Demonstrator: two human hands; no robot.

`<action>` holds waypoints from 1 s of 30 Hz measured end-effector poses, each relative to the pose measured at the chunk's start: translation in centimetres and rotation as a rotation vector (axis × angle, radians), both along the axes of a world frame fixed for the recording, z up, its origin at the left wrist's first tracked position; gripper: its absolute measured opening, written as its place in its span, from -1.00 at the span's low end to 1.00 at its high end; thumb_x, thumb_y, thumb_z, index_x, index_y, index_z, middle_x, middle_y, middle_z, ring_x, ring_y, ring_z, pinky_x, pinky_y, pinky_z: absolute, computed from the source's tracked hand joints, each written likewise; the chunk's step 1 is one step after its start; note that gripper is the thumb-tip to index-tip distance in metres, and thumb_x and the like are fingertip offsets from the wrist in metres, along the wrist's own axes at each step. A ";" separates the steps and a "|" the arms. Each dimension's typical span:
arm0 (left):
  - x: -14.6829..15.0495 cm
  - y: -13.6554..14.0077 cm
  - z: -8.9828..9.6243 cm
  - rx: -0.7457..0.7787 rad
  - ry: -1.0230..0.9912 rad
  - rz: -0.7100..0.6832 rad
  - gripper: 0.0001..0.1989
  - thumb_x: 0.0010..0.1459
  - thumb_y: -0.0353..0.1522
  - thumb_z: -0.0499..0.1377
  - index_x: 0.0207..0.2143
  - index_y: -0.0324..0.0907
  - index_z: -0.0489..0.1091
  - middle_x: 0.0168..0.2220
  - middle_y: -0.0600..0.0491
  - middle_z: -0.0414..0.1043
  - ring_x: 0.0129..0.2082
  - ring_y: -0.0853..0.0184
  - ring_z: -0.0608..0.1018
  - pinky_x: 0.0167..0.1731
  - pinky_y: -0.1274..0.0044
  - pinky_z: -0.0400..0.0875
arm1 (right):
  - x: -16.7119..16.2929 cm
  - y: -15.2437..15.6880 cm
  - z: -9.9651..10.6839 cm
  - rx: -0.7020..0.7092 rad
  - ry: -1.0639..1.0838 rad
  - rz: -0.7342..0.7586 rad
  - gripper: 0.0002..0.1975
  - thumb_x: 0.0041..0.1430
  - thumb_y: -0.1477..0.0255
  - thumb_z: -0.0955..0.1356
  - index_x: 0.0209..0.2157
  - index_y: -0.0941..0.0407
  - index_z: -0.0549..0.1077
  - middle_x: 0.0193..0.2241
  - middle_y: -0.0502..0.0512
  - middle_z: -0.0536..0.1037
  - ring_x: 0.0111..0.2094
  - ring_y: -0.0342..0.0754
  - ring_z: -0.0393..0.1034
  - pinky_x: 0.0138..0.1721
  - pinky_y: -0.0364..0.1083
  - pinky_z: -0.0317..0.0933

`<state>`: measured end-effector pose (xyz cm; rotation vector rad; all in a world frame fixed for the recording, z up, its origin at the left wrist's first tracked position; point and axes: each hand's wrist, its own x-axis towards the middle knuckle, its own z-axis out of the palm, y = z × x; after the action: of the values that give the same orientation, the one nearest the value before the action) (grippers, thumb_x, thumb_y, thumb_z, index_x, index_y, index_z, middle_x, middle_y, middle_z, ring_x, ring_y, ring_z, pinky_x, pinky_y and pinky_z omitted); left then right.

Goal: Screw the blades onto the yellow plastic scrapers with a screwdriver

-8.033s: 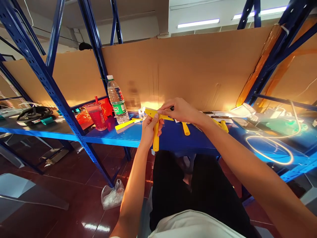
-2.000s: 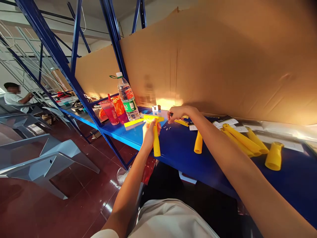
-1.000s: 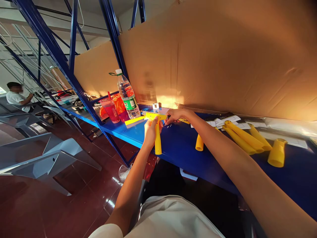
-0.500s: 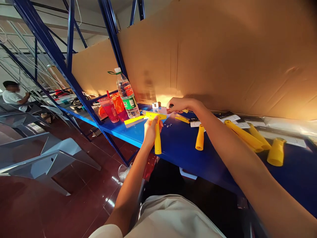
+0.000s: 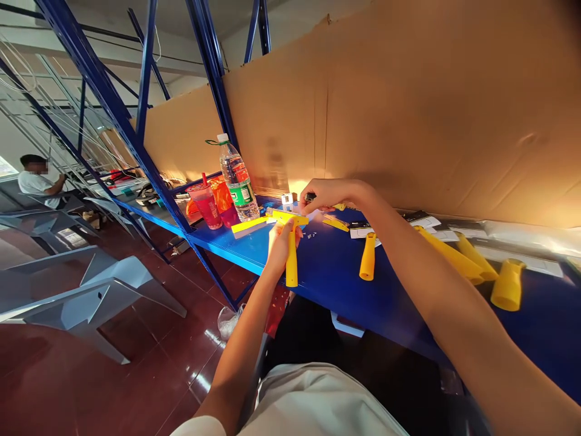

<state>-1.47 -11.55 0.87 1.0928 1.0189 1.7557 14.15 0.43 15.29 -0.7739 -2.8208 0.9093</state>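
My left hand [image 5: 276, 243] is closed round a yellow T-shaped scraper [image 5: 292, 266], its handle pointing down toward me and its crosspiece uppermost. Just above the crosspiece, my right hand [image 5: 331, 192] is closed on a small dark tool [image 5: 310, 197]; the fingers hide most of it, so its kind is unclear. A long yellow strip [image 5: 249, 226] reaches out left of the scraper's head; whether they are joined I cannot tell. Several tiny screws [image 5: 310, 235] lie on the blue tabletop [image 5: 327, 266] to the right of the scraper, near a flat yellow piece [image 5: 336, 224].
A yellow handle [image 5: 367, 257] stands below my right forearm, and more yellow handles [image 5: 507, 284] lie farther right. A water bottle [image 5: 240, 184] and red cup [image 5: 207, 206] stand at the left by a blue post [image 5: 218, 103]. Cardboard [image 5: 385, 103] walls the back. A person [image 5: 39, 181] sits far left.
My right hand has come slightly left and down, closer to the scraper's head. The whole view has shifted a little; my left hand keeps its hold on the scraper.
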 end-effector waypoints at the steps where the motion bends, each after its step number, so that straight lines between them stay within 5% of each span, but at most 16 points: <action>1: -0.1 0.1 -0.2 0.002 0.002 0.004 -0.56 0.27 0.00 0.35 -0.37 -0.17 0.42 -0.49 0.07 0.46 -0.63 0.47 0.33 -0.58 0.54 0.14 | -0.2 0.0 -0.2 -0.014 -0.003 0.006 -0.78 0.14 0.32 0.59 -0.26 0.11 0.60 -0.58 -0.08 0.41 -0.59 -0.18 0.20 -0.52 -0.12 0.06; 12: -0.4 0.5 -0.7 0.002 0.024 0.025 -0.60 0.35 -0.05 0.28 -0.35 -0.18 0.46 -0.49 0.07 0.48 -0.63 0.47 0.35 -0.59 0.57 0.17 | -0.6 0.4 -1.0 -0.048 0.018 0.036 -0.62 0.12 0.13 0.61 -0.20 0.12 0.63 -0.49 -0.03 0.49 -0.56 -0.18 0.22 -0.52 -0.11 0.02; 19: -0.4 0.3 -0.5 -0.008 0.023 0.016 -0.57 0.33 -0.03 0.32 -0.36 -0.19 0.44 -0.48 0.06 0.47 -0.62 0.48 0.33 -0.58 0.57 0.17 | -1.0 -0.8 -0.5 0.016 -0.097 0.039 -0.48 0.13 -0.01 0.60 -0.13 0.14 0.62 -0.64 -0.10 0.37 -0.60 -0.18 0.17 -0.50 -0.10 -0.02; 30: -0.2 0.2 -0.4 0.016 0.002 -0.006 -0.58 0.32 -0.03 0.33 -0.36 -0.19 0.44 -0.48 0.07 0.47 -0.63 0.49 0.32 -0.60 0.57 0.14 | -1.2 1.2 -1.5 0.067 -0.055 0.056 -0.58 0.21 0.08 0.59 -0.18 0.12 0.53 -0.60 -0.08 0.44 -0.61 -0.16 0.25 -0.51 -0.12 0.02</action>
<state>-1.70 -11.31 0.45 1.1064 1.0031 1.7609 13.00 1.59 13.83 -0.7254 -2.9177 0.8087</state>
